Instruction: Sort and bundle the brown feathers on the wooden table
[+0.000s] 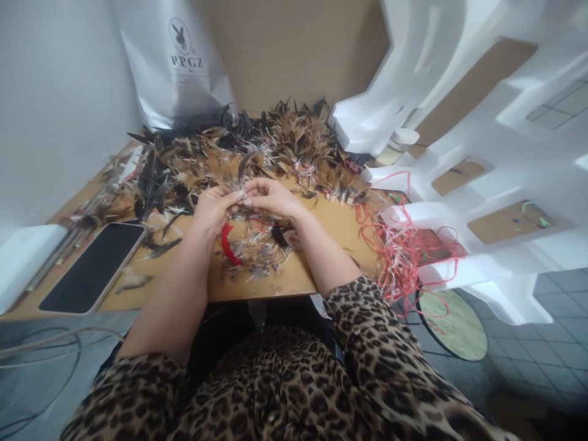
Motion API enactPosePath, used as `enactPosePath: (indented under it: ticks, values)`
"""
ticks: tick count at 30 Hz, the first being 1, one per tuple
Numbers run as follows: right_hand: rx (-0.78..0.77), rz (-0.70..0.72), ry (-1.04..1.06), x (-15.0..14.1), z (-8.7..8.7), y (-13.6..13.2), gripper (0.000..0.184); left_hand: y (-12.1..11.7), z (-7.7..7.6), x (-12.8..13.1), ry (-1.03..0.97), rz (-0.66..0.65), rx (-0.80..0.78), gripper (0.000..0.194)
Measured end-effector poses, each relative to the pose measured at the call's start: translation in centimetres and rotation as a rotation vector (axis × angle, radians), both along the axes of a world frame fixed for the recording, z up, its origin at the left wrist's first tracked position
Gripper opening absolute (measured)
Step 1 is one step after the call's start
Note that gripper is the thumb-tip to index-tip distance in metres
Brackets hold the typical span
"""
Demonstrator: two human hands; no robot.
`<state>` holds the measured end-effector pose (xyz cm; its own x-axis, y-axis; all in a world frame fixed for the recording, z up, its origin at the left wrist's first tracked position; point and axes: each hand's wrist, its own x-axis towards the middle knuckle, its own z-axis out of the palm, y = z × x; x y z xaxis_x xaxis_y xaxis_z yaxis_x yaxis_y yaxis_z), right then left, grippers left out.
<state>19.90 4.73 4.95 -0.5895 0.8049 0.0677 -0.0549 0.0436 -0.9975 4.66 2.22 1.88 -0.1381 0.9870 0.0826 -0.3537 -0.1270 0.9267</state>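
Note:
My left hand [214, 209] and my right hand [274, 199] meet above the table's near part, fingertips pinched together. Between them is a small bunch of brown feathers [233, 171], its quill ends hidden by the fingers. One long dark feather curves up beside the right fingertips. Just below the hands lies a curved red strip [227, 245], next to a scatter of loose feather bits [263, 250]. Behind the hands spreads a large heap of brown and black feathers [298, 138], some tied in bundles.
A phone [94, 266] lies at the left, beside a white box [27, 260] and thin rods. Tangled red string [399, 254] hangs over the right edge near white foam pieces [487, 257]. A silver bag [179, 73] stands behind; a white-lidded jar [403, 139] stands back right.

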Motion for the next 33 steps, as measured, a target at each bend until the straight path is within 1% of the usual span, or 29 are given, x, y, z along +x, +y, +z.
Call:
enactPosePath:
  ticks: [3, 6, 11, 14, 16, 18, 20, 21, 22, 23, 24, 25, 28, 30, 31, 33]
  values:
    - [0.054, -0.01, -0.041, 0.0, 0.1, -0.1, 0.032, -0.1, 0.2, 0.0, 0.019, -0.028, -0.001, 0.018]
    - [0.124, -0.034, -0.088, -0.1, 0.2, -0.2, 0.027, -0.1, 0.2, -0.1, 0.025, -0.012, -0.001, 0.018]
    - [0.276, -0.135, -0.213, 0.0, 0.1, -0.2, 0.023, 0.1, 0.1, -0.2, 0.021, 0.02, -0.011, 0.017]
    - [0.349, -0.142, -0.255, 0.1, 0.0, -0.1, 0.022, 0.1, 0.2, -0.2, 0.019, 0.026, -0.021, 0.017]
    - [0.359, -0.083, -0.242, 0.4, 0.1, 0.0, 0.02, -0.1, 0.4, -0.2, 0.013, 0.028, -0.033, 0.016]
    - [0.332, 0.077, -0.259, 0.8, 0.3, 0.0, 0.018, -0.2, 0.5, -0.2, 0.004, 0.022, -0.05, 0.016]
    - [0.291, 0.285, -0.344, 1.4, 0.5, 0.0, 0.017, -0.2, 0.5, -0.3, 0.001, 0.006, -0.062, 0.016]
    - [0.278, 0.367, -0.398, 1.6, 0.6, 0.0, 0.017, -0.2, 0.5, -0.4, 0.005, -0.005, -0.064, 0.017]
    - [0.271, 0.417, -0.446, 1.8, 0.7, 0.0, 0.017, -0.2, 0.4, -0.5, 0.01, -0.016, -0.065, 0.018]
    - [0.27, 0.43, -0.477, 2.0, 0.8, 0.0, 0.019, -0.1, 0.4, -0.6, 0.015, -0.023, -0.068, 0.019]
    - [0.272, 0.401, -0.486, 2.1, 0.8, 0.1, 0.02, -0.1, 0.3, -0.6, 0.019, -0.026, -0.074, 0.019]
    - [0.28, 0.338, -0.474, 2.2, 0.9, 0.2, 0.022, -0.1, 0.3, -0.7, 0.024, -0.031, -0.08, 0.019]
    - [0.306, 0.038, -0.333, 1.9, 1.0, 0.4, 0.025, -0.2, 0.3, -0.6, 0.042, -0.054, -0.095, 0.019]
    - [0.304, -0.108, -0.229, 1.5, 1.0, 0.4, 0.025, -0.3, 0.4, -0.4, 0.067, -0.073, -0.096, 0.019]
    - [0.301, -0.14, -0.203, 1.2, 1.0, 0.4, 0.026, -0.4, 0.4, -0.3, 0.082, -0.082, -0.094, 0.019]
    - [0.318, -0.16, -0.214, 0.7, 0.9, 0.4, 0.026, -0.5, 0.3, -0.1, 0.112, -0.092, -0.092, 0.019]
